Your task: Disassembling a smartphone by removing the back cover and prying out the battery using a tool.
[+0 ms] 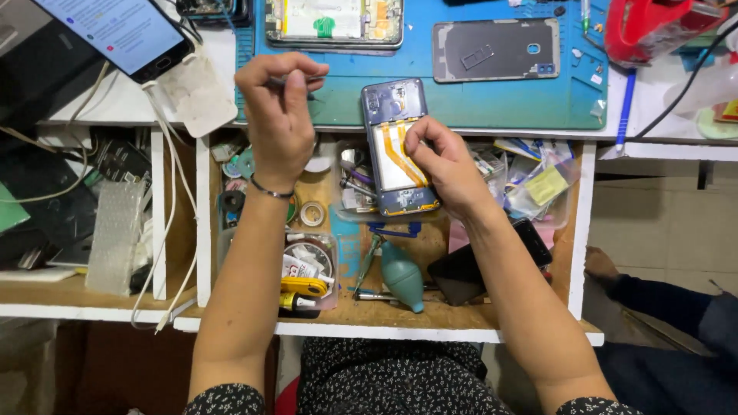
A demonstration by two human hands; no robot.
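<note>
Now the right hand (446, 165) grips the opened blue phone body (397, 146) with orange flex cables, while the left hand (277, 115), beside it, pinches thin metal tweezers (304, 78).

A white tabletop (669, 100) runs across the top, with a blue-green work mat (461, 107) lying on most of it. On the mat lie a grey phone back cover (496, 50) and an opened phone frame (334, 23). A blue pen (625, 107) rests just right of the mat, near a red tool (653, 27). At the left a lit phone (123, 31) and a white charger (201, 96) lie on the tabletop. Below, an open wooden drawer (430, 311) holds a teal air blower (403, 277), tape rolls (311, 213), a dark phone (469, 269) and small plastic bags (538, 184).
</note>
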